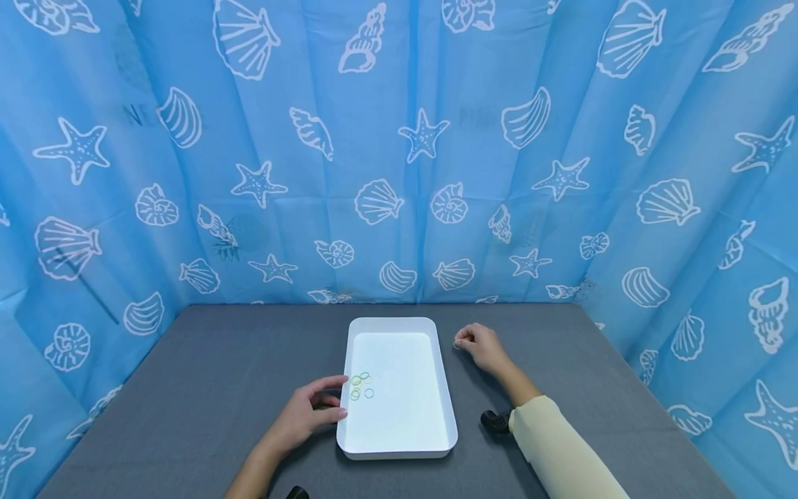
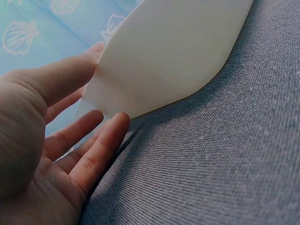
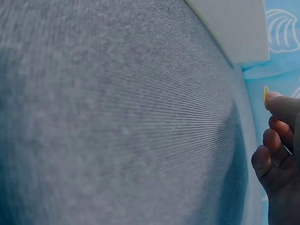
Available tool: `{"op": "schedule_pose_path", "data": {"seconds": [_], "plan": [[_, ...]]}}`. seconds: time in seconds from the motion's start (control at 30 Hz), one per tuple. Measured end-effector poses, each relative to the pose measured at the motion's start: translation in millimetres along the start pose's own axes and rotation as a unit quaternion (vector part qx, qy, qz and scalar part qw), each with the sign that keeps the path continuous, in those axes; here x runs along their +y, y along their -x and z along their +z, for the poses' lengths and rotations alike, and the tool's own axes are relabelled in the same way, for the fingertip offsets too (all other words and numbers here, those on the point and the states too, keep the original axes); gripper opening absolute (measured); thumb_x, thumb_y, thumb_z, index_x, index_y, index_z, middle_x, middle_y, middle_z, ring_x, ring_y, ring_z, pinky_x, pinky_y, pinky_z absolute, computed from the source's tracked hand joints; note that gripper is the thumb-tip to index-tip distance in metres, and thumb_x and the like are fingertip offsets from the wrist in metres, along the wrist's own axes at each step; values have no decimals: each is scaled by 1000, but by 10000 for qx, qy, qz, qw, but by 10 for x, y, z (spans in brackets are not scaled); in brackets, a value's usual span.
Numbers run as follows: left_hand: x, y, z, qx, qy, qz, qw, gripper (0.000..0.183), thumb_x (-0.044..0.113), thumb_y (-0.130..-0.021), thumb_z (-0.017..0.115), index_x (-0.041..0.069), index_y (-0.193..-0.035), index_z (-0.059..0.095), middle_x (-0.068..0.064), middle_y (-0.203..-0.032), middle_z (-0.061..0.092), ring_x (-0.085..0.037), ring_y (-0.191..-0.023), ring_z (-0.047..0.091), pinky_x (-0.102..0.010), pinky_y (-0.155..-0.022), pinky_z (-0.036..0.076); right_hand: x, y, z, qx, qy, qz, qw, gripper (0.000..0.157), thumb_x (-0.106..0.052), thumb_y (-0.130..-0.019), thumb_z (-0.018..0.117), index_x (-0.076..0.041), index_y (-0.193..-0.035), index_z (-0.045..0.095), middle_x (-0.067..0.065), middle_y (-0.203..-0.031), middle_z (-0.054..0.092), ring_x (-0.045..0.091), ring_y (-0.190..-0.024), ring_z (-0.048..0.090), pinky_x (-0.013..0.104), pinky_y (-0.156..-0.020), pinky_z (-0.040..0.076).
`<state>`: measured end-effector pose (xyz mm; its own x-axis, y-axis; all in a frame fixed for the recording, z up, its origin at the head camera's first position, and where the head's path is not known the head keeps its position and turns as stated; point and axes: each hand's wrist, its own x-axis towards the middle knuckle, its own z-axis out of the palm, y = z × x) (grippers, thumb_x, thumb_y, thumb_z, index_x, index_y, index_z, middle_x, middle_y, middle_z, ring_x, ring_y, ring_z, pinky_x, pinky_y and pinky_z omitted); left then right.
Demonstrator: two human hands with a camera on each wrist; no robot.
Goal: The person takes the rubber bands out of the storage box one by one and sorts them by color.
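A white rectangular tray lies on the grey cloth. Several small thin rubber bands, yellow, green and bluish, lie inside it near its left wall. My left hand holds the left side of this tray; in the left wrist view one fingertip reaches over the rim while others stay by the outer wall. To the right of the tray, my right hand pinches a small yellow rubber band between thumb and forefinger, above the cloth. The other fingers of that hand are curled in.
Grey cloth covers the table. A blue curtain with white shells and starfish hangs behind it and along both sides. Near the right wrist a black device shows beside the pale yellow sleeve.
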<state>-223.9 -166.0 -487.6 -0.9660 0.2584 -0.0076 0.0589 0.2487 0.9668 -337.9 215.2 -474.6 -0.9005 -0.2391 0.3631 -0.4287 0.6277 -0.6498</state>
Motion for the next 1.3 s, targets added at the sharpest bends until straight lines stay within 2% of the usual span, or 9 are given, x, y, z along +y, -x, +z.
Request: {"op": "schedule_pose_path", "data": {"seconds": [0.1,0.2,0.3,0.57,0.8,1.3], "plan": [[11,-1,2,12,21,4,10000,58,14,-84,77,6,-137,54,-19,-133,53,-24,-97,58,-32,-75,49,3,-16,16,-21,103,128,9999,9,-9,-92,67,-4,-85,66,4,-82,59,19,-73,52,38,-67,44],[45,11,9,-1,-6,19,10000,57,11,-85,75,2,-137,53,-21,-133,52,-26,-97,58,-33,-75,49,-54,-50,25,-129,333,571,9977,6,-4,-91,67,-3,-85,67,4,-83,61,18,-74,53,39,-71,45],[53,13,14,0,-41,6,10000,57,10,-85,75,2,-137,53,-21,-133,52,-25,-97,58,-33,-75,49,-52,-86,48,-185,496,794,9954,5,-4,-89,68,-3,-85,68,4,-82,62,17,-74,54,39,-71,45],[-20,-28,14,-48,-39,-18,10000,57,11,-85,75,4,-137,53,-20,-133,52,-24,-97,58,-34,-75,49,-40,-124,88,-219,629,1077,9920,6,-5,-89,69,-4,-83,68,3,-80,63,18,-74,55,41,-73,46],[4,-7,20,-42,-40,63,10000,58,15,-84,77,6,-137,54,-17,-132,54,-23,-97,58,-33,-74,49,-12,-135,126,-170,952,1008,9902,6,-6,-87,71,-5,-81,70,2,-78,64,18,-73,57,42,-72,47],[21,10,7,24,-33,-32,10000,58,17,-83,78,10,-135,57,-15,-132,54,-22,-96,58,-33,-75,49,-90,-214,75,102,248,1234,9920,5,-8,-90,69,-4,-91,71,4,-84,67,20,-74,58,37,-67,46]]}}
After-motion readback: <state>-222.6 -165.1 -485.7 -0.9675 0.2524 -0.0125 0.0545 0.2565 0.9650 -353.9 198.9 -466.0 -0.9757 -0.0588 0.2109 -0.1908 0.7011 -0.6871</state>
